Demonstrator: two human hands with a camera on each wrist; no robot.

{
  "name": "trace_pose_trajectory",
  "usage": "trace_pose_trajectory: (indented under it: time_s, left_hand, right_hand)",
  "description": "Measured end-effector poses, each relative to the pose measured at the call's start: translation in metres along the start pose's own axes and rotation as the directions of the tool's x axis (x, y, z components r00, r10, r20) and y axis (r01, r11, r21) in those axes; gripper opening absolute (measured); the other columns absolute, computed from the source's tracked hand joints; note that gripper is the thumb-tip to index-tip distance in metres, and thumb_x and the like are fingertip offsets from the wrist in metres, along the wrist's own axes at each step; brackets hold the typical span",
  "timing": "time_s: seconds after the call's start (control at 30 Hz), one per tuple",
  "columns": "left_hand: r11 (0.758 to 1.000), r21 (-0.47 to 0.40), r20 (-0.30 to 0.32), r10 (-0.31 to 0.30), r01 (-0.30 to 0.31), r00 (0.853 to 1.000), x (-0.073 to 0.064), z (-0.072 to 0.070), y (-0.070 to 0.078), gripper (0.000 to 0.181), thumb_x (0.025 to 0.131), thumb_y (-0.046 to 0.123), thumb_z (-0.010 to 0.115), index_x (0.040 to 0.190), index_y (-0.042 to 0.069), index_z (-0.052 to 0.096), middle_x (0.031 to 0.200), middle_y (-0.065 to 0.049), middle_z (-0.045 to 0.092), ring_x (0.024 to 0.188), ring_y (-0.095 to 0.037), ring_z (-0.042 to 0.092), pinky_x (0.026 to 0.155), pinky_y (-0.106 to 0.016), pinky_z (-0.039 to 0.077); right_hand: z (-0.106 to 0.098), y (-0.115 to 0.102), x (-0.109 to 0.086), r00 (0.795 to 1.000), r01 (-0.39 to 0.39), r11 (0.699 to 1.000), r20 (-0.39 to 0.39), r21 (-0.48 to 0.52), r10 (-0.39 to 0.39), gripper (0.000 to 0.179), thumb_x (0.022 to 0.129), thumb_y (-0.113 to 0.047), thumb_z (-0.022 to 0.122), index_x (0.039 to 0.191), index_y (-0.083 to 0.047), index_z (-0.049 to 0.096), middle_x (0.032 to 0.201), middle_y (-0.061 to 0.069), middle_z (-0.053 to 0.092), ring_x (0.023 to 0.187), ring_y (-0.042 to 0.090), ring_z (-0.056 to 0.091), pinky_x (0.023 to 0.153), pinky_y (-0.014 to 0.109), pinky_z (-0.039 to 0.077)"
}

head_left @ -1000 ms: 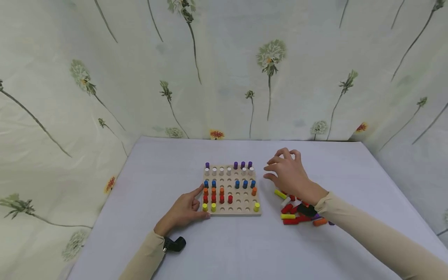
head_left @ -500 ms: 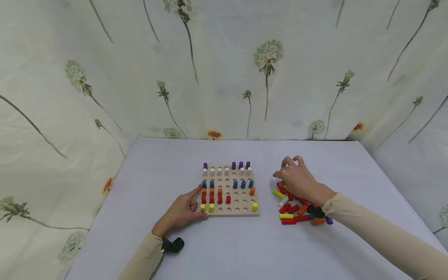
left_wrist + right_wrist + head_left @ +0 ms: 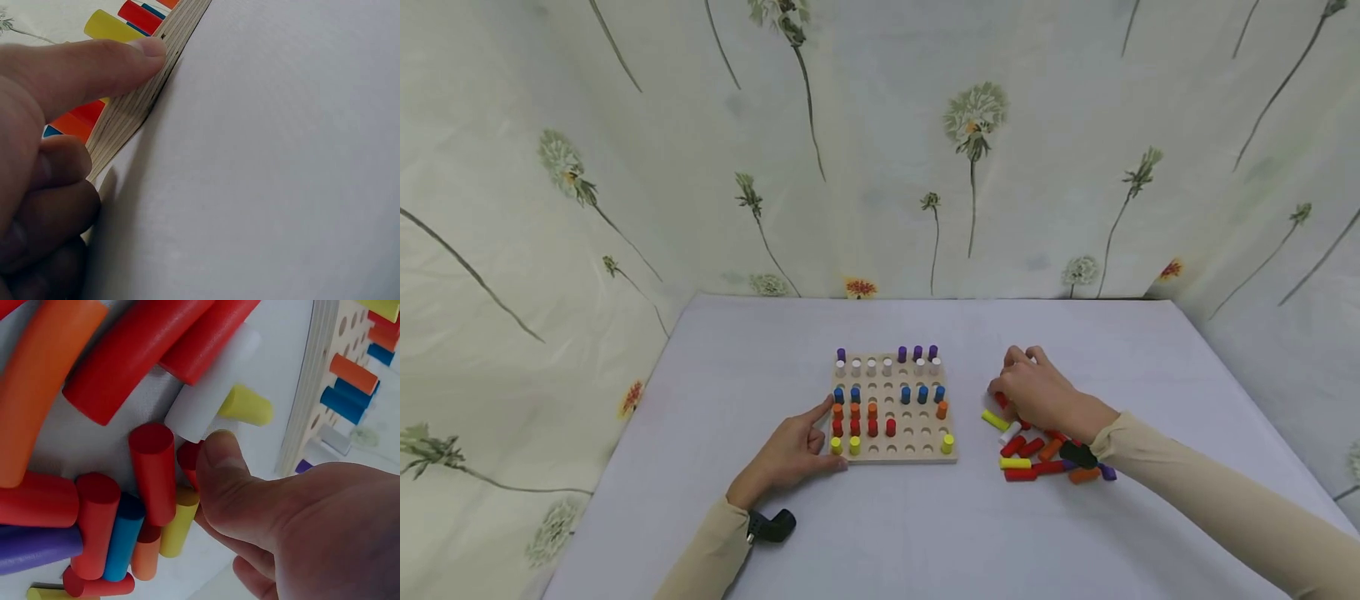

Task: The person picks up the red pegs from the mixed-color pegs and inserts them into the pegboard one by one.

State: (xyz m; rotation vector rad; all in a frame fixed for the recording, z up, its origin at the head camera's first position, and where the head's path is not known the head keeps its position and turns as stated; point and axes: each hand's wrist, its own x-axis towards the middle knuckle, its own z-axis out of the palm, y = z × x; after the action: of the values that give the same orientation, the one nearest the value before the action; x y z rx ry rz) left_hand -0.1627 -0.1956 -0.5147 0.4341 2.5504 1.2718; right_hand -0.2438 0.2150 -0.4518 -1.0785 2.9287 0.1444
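Observation:
A wooden pegboard [image 3: 917,454] bears rows of upright purple, white, blue, orange, red and yellow pegs. My left hand [image 3: 790,452] braces its near left corner, the straight forefinger at the left side and the thumb along the front edge; its other fingers are curled. In the left wrist view the thumb [image 3: 94,69] lies against the layered edge, beside a yellow peg [image 3: 112,26]. Right of the board, my right hand [image 3: 1037,392] is down at the far end of a heap of loose pegs. Thumb and fingers close around a small red peg [image 3: 189,461], mostly hidden behind the thumb.
Loose pegs lie around the right hand: a white peg [image 3: 209,394], a yellow peg [image 3: 247,406], a blue peg [image 3: 124,537], an orange peg [image 3: 44,381] and several red ones. A flowered cloth [image 3: 880,167] hangs behind the white table [image 3: 880,533].
The right hand has moved right from beside the board and down to the loose pegs, its spread fingers drawing together at a red peg. The left hand has stayed at the board's corner.

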Motion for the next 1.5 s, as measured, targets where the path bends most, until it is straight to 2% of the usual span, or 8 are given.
trace_pose_trajectory:
  time_s: [0.17, 0.3, 0.47, 0.63, 0.87, 1.17, 1.37, 1.5]
  left_hand:
    - [1.0, -0.001, 0.002, 0.002, -0.002, 1.0, 0.001, 0.0, 0.0, 0.103, 0.086, 0.03, 0.091, 0.166, 0.003, 0.031, 0.06, 0.009, 0.043, 0.054, -0.007, 0.036, 0.057, -0.023, 0.031]
    - [1.0, -0.011, 0.003, -0.001, 0.001, 1.0, 0.001, 0.0, -0.001, 0.103, 0.086, 0.03, 0.091, 0.166, 0.003, 0.031, 0.061, 0.009, 0.043, 0.054, -0.007, 0.036, 0.057, -0.023, 0.031]
    - [1.0, -0.007, 0.001, -0.002, 0.002, 1.0, 0.002, 0.002, -0.002, 0.103, 0.086, 0.029, 0.09, 0.166, 0.003, 0.031, 0.061, 0.009, 0.044, 0.055, -0.006, 0.036, 0.058, -0.023, 0.031]
    - [1.0, 0.002, -0.002, -0.001, 0.001, 1.0, 0.0, 0.001, -0.001, 0.102, 0.086, 0.028, 0.09, 0.166, 0.003, 0.031, 0.061, 0.009, 0.043, 0.054, -0.006, 0.036, 0.057, -0.023, 0.031]
    - [1.0, 0.016, -0.001, -0.009, 0.009, 1.0, -0.001, 0.0, -0.002, 0.102, 0.086, 0.029, 0.09, 0.166, 0.004, 0.031, 0.06, 0.01, 0.043, 0.054, -0.005, 0.035, 0.057, -0.022, 0.031]
    - [1.0, 0.016, 0.003, 0.008, -0.008, 1.0, 0.001, -0.001, -0.002, 0.103, 0.087, 0.028, 0.09, 0.166, 0.003, 0.03, 0.061, 0.011, 0.042, 0.054, -0.004, 0.035, 0.058, -0.023, 0.031]
    - [1.0, -0.001, 0.001, 0.006, -0.006, 1.0, 0.0, -0.001, -0.002, 0.103, 0.086, 0.028, 0.09, 0.166, 0.003, 0.03, 0.061, 0.009, 0.043, 0.054, -0.005, 0.035, 0.057, -0.023, 0.032]
    - [1.0, -0.011, 0.005, -0.006, 0.006, 1.0, 0.001, 0.0, -0.002, 0.104, 0.086, 0.029, 0.09, 0.167, 0.004, 0.03, 0.062, 0.01, 0.043, 0.055, -0.004, 0.036, 0.058, -0.023, 0.032]
  right_hand:
    - [0.001, 0.001, 0.002, 1.0, -0.004, 1.0, -0.016, 0.008, 0.004, 0.023, 0.076, -0.02, 0.097, 0.094, -0.017, 0.083, 0.092, 0.003, 0.076, 0.104, 0.028, 0.05, 0.092, 0.056, 0.04]
    - [0.001, 0.002, 0.005, 1.0, -0.03, 0.999, 0.004, 0.04, 0.03, 0.026, 0.074, -0.024, 0.098, 0.091, -0.016, 0.08, 0.089, 0.0, 0.076, 0.104, 0.028, 0.05, 0.096, 0.058, 0.038]
    - [0.001, 0.005, 0.007, 0.998, -0.056, 0.995, 0.015, 0.078, 0.055, 0.027, 0.073, -0.024, 0.099, 0.09, -0.017, 0.079, 0.08, -0.006, 0.07, 0.104, 0.028, 0.05, 0.094, 0.055, 0.038]
    - [-0.001, 0.004, 0.005, 0.998, -0.047, 0.992, -0.043, 0.114, 0.053, 0.018, 0.077, -0.017, 0.095, 0.085, -0.018, 0.079, 0.07, -0.009, 0.063, 0.095, 0.024, 0.05, 0.085, 0.046, 0.037]
    - [-0.012, 0.0, 0.0, 0.991, -0.004, 0.996, -0.134, 0.089, 0.016, 0.01, 0.082, -0.013, 0.091, 0.087, -0.019, 0.085, 0.074, -0.009, 0.069, 0.087, 0.02, 0.048, 0.081, 0.044, 0.036]
    - [-0.024, -0.007, -0.002, 0.984, -0.018, 0.996, -0.176, 0.085, 0.033, 0.009, 0.084, -0.012, 0.09, 0.083, -0.019, 0.085, 0.073, -0.01, 0.069, 0.091, 0.021, 0.048, 0.087, 0.052, 0.036]
    - [-0.033, -0.022, -0.002, 0.98, -0.037, 0.993, -0.193, 0.111, 0.058, 0.01, 0.082, -0.01, 0.091, 0.088, -0.017, 0.086, 0.074, -0.007, 0.069, 0.096, 0.024, 0.052, 0.084, 0.048, 0.038]
    - [-0.037, -0.033, -0.003, 0.969, -0.059, 0.991, -0.233, 0.122, 0.086, 0.011, 0.082, -0.008, 0.091, 0.09, -0.015, 0.087, 0.075, -0.005, 0.072, 0.1, 0.025, 0.054, 0.084, 0.047, 0.039]
